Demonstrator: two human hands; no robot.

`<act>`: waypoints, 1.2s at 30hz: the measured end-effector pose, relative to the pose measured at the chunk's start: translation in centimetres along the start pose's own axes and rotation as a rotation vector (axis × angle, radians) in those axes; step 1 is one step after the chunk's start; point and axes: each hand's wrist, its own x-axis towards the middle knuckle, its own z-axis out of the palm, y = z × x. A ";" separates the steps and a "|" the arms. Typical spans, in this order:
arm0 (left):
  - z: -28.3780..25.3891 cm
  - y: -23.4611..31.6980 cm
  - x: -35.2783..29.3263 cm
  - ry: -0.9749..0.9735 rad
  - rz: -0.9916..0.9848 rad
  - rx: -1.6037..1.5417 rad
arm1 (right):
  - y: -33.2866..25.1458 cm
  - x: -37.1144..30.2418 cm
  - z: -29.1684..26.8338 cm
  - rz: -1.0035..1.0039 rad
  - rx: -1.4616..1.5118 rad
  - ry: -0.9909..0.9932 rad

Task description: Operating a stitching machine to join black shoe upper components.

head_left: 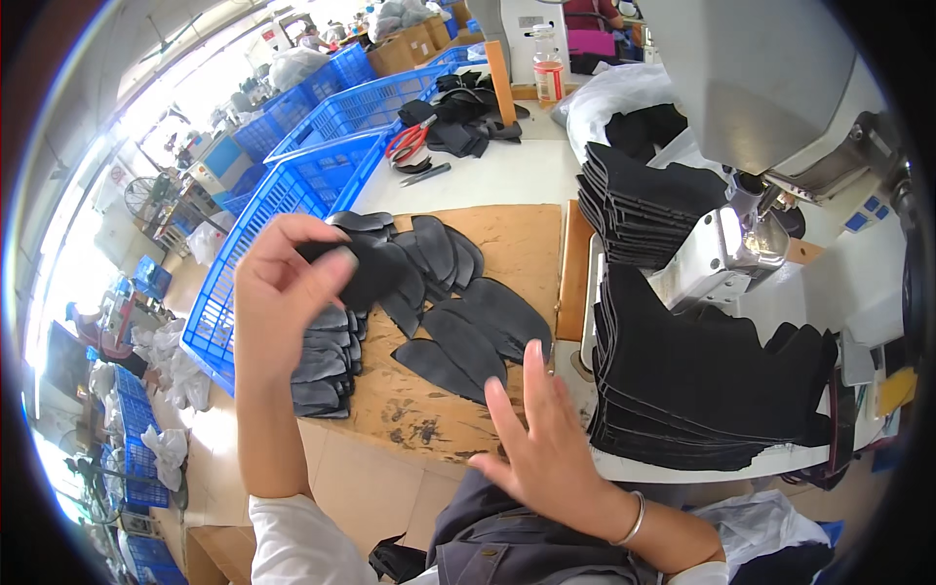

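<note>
My left hand (pixel 278 292) is closed in a pinch on a dark fabric piece (pixel 373 278), raised above the left part of a worn wooden board (pixel 522 234). Beneath and beside it lie several rounded, dark grey cut pieces (pixel 453 341), overlapping in fans. Below my left hand, more of these pieces form a layered pile (pixel 322 375) along the board's left edge, partly hidden by my forearm. My right hand (pixel 546 448) hovers at the board's near right side, fingers spread and holding nothing. Its fingertips are close to the nearest grey pieces; whether they touch cannot be told.
Stacks of black cut fabric (pixel 707 385) lie right of the board, around a sewing machine (pixel 726 253). Blue crates (pixel 219 302) line the left side. Red-handled scissors (pixel 408 146), small snips (pixel 426 175), black scraps (pixel 463 112) and a bottle (pixel 548 78) are at the back.
</note>
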 end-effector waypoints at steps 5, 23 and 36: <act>7.8 5.7 -1.0 -0.619 0.143 -0.664 | -3.3 -2.4 -6.4 -0.077 0.510 0.602; 20.1 5.0 0.8 -1.199 0.014 0.036 | 5.9 -3.7 -20.4 0.848 0.528 -0.257; 20.4 4.4 0.9 -1.190 0.189 0.158 | 6.1 -3.4 -20.4 0.837 0.453 -0.327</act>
